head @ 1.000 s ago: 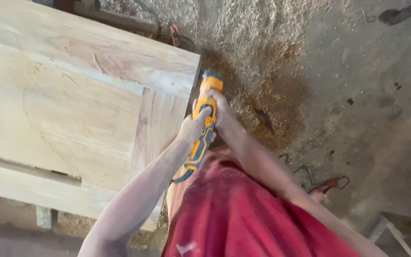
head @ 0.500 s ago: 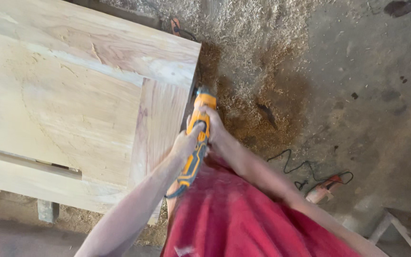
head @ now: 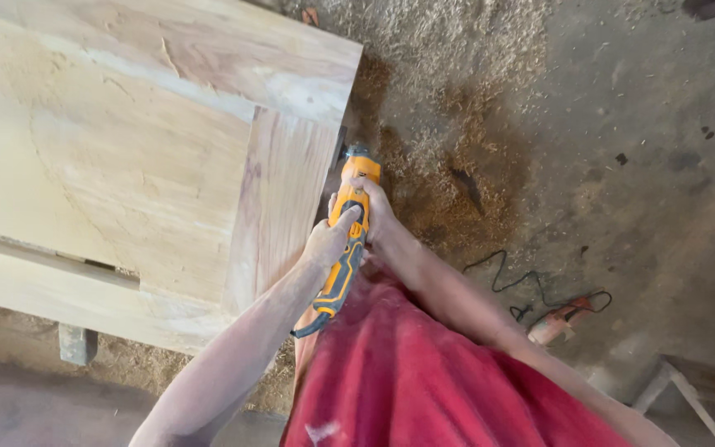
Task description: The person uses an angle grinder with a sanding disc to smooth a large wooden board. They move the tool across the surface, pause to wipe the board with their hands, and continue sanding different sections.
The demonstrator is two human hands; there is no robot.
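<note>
Power tool (head: 349,236): hand-held, slim elongated body in orange-yellow with black grip panels and a dark cord tail at the rear; its head, partly hidden, sits against the side edge of a wooden door panel (head: 151,157). The tool lies lengthwise along that edge, nose away from the person, tail over the red garment (head: 424,372). Left hand (head: 327,244): wrapped around the rear half of the body, thumb laid over the top. Right hand (head: 378,217): closed around the front part, just behind the head, fingers folded over the housing. Door panel: pale, raw wood, framed, lying flat on a low support (head: 76,343). Floor (head: 622,149): grey, strewn with sawdust (head: 448,58), thickest beside the panel edge. A second tool (head: 558,321), reddish, with black cable, lies on the floor well apart to the right.
</note>
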